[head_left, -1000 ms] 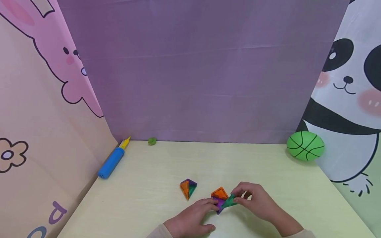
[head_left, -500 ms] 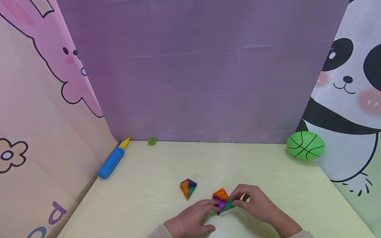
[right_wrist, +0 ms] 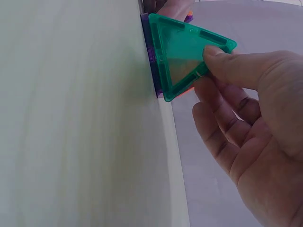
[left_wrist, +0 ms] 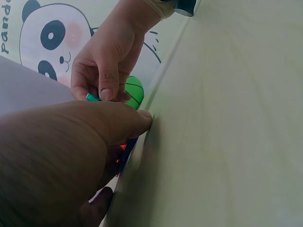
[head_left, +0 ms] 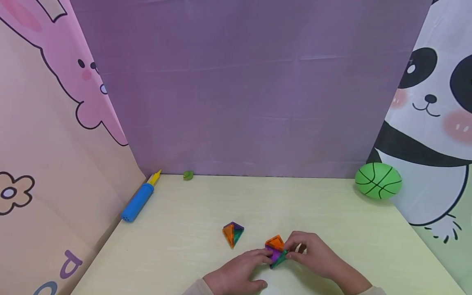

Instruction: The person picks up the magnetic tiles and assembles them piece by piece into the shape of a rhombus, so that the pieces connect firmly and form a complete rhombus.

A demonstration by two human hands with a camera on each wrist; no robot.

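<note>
Just right of the finished tile pyramid (head_left: 233,233), the right hand (head_left: 313,254) pinches a green triangle tile (right_wrist: 182,56); the left hand (head_left: 239,272) seemingly steadies the purple tile (head_left: 273,255).

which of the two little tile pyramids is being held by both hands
The orange, purple and green plastic tile pyramid on the right, nearer the person: the left hand and right hand pinch it. The other tile pyramid stands apart, untouched.
</note>
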